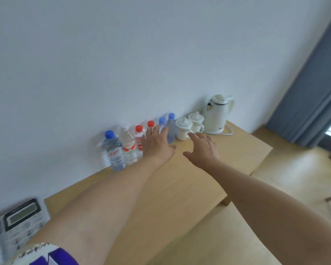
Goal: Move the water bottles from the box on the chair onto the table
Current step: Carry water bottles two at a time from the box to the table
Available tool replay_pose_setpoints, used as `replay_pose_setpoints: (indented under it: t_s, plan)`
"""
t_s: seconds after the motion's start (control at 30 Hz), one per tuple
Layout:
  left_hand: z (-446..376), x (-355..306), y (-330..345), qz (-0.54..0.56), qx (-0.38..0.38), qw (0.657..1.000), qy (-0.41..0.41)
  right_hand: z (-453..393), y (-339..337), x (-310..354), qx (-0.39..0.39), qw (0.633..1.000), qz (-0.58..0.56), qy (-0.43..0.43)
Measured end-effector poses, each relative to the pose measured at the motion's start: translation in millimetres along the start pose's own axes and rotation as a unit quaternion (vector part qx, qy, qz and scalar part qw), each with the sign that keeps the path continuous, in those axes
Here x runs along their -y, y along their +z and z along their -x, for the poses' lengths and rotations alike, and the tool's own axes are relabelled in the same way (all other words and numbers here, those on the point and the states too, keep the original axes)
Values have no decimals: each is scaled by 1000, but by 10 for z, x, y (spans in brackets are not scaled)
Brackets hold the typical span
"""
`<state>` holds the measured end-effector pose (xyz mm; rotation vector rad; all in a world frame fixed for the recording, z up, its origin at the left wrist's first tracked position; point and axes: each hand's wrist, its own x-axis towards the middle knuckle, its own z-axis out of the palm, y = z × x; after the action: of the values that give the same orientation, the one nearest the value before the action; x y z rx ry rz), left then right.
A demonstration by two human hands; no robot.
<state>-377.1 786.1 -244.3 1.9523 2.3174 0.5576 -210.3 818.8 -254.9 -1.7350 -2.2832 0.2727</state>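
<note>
Nearest the camera, a patterned sleeve (44, 254) sits at the bottom left, and beside it a telephone (20, 224) with a grey screen and number keys lies at the counter's near left end. The wooden counter (161, 197) runs away along the white wall (122, 54); its front edge slants from bottom centre up to the right corner, where one leg shows above the pale floor (294, 169). A broad strip of bare wood lies between that front edge and the row of things at the wall.

Two bare forearms reach out over this strip. The left hand (157, 144) is spread, fingers straight, its fingertips in front of the bottles; whether they touch one cannot be told. The right hand (203, 150) is also spread and holds nothing, hovering just in front of the cups.

Six water bottles (113, 150) stand upright in a close row against the wall: three with blue caps, two with red caps, one with a clear cap. The two farthest bottles stand just beside two white lidded cups (183, 129), side by side. Past the cups, near the far end of the counter, is one white kettle (217, 113) on its base. A grey curtain (310, 92) hangs at the far right.
</note>
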Motion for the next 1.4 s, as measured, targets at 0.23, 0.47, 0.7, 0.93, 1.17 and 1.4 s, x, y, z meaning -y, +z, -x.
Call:
replay_pose_setpoints:
  t_s: [0.23, 0.47, 0.7, 0.93, 1.17, 1.4]
  plan:
    - [-137, -1644, 230, 0, 36, 990, 135, 424, -686, -1348, -72, 992, 6, 106]
    - [182, -3531, 786, 31, 89, 965, 246, 1152, -1306, -2991, -101, 972, 18, 212]
    - [654, -5477, 1331, 55, 127, 930, 340, 2063, -2025, -4538, -127, 932, 47, 335]
    - [1177, -6901, 1892, 80, 165, 879, 440, 2887, -2306, -5582, -139, 874, 25, 465]
    - [1426, -8195, 2564, 99, 249, 818, 509, 3365, -2386, -6575, -147, 800, 26, 580]
    - [1488, -9597, 3090, 121, 311, 727, 600, 3559, -2735, -7593, -177, 695, 45, 696]
